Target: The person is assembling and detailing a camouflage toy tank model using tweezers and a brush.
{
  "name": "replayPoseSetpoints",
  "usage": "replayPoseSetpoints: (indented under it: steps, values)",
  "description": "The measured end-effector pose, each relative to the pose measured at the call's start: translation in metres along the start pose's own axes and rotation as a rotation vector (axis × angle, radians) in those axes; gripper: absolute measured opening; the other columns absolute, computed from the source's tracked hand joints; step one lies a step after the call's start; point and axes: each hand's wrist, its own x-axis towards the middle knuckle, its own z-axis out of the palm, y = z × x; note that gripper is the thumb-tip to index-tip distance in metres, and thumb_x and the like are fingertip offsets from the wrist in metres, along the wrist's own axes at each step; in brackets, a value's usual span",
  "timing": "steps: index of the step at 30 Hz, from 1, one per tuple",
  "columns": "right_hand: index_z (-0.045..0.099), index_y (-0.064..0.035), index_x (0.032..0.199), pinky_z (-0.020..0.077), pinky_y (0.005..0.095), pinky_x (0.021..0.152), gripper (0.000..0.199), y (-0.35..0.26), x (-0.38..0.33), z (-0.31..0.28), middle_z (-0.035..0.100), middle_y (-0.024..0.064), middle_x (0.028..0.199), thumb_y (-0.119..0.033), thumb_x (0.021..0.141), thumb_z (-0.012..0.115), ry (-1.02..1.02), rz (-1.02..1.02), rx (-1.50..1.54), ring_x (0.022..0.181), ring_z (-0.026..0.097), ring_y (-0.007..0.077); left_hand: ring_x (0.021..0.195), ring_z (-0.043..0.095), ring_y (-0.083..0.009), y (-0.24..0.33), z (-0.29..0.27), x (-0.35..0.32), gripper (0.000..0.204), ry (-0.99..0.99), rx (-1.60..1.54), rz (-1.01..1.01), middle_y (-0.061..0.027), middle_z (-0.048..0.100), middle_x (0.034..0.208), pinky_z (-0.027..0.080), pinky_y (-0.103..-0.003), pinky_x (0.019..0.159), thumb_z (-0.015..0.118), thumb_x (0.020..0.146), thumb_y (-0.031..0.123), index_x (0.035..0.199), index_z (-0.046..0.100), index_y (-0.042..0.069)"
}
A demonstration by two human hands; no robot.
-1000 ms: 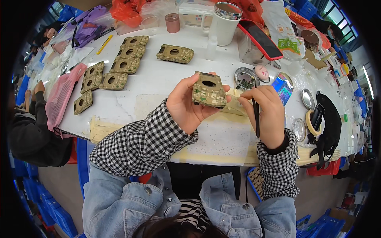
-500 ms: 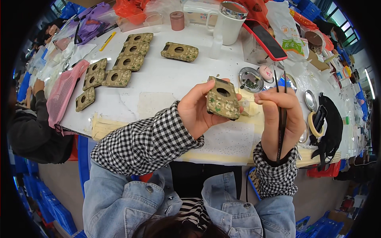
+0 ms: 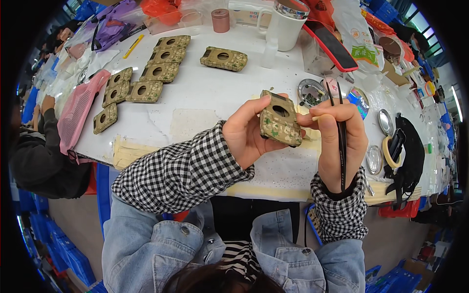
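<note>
- Leftward, camouflage shells (image 3: pixel 154 92) cluster on the bench (image 3: pixel 195 93), perhaps leaving elbow room.
- Left hand (image 3: pixel 245 128) curls round one raised shell (image 3: pixel 280 125), apparently angling its top upward; underside hidden from me.
- Right hand (image 3: pixel 353 139) pinches a pale sliver (image 3: pixel 315 118) too small to identify; black tweezers (image 3: pixel 342 149) lodge in its grip, likely for convenience.

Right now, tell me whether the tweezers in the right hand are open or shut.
Open: the tweezers show two tips standing apart, beyond the right hand.

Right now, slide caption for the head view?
Left hand holds a camouflage shell; right hand holds black tweezers beside it, with more shells on the white table.
</note>
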Motion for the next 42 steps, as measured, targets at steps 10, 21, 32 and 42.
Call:
replayPoseSetpoints:
  steps: [10, 21, 32, 42]
  values:
    - [0.05, 0.0023, 0.091, 0.0417, 0.0216, 0.068, 0.003, 0.001, 0.0, 0.001, 0.059, 0.0098, 0.082, 0.0, 0.089, 0.048, -0.013, -0.006, -0.012, 0.073, 0.051, 0.0099, 0.101, 0.058, -0.0315, 0.001, 0.0, -0.001, 0.044, 0.005, 0.017, 0.003, -0.0163, 0.055, 0.115, 0.05, -0.04, 0.088, 0.037, 0.093, 0.033, 0.124, 0.042, 0.002]
    - [0.05, 0.0021, 0.091, 0.0457, 0.0228, 0.075, 0.008, -0.001, -0.004, -0.006, 0.057, 0.0102, 0.084, -0.006, 0.091, 0.048, 0.232, 0.141, 0.133, 0.079, 0.06, 0.0142, 0.102, 0.057, -0.0333, 0.003, 0.001, 0.0, 0.046, 0.01, 0.023, 0.033, -0.0238, 0.051, 0.118, 0.05, -0.039, 0.087, 0.036, 0.093, 0.032, 0.126, 0.04, 0.001]
    - [0.058, -0.0006, 0.081, 0.0456, 0.0324, 0.062, 0.014, 0.032, -0.012, -0.028, 0.056, 0.0116, 0.076, 0.001, 0.072, 0.068, 0.064, -0.202, -0.829, 0.07, 0.057, 0.0263, 0.106, 0.054, -0.0354, 0.011, -0.01, 0.008, 0.047, -0.016, 0.045, 0.212, -0.0312, 0.044, 0.122, 0.053, -0.036, 0.086, 0.034, 0.094, 0.03, 0.124, 0.039, -0.007]
    - [0.045, 0.0047, 0.118, 0.0434, 0.032, 0.084, 0.034, 0.012, -0.037, -0.055, 0.058, 0.0192, 0.103, -0.007, 0.087, 0.051, -0.014, 0.09, -0.482, 0.089, 0.059, 0.0234, 0.108, 0.054, -0.0353, 0.011, -0.008, 0.007, 0.05, -0.032, 0.071, 0.214, -0.0298, 0.044, 0.123, 0.054, -0.035, 0.084, 0.033, 0.095, 0.031, 0.122, 0.038, -0.011]
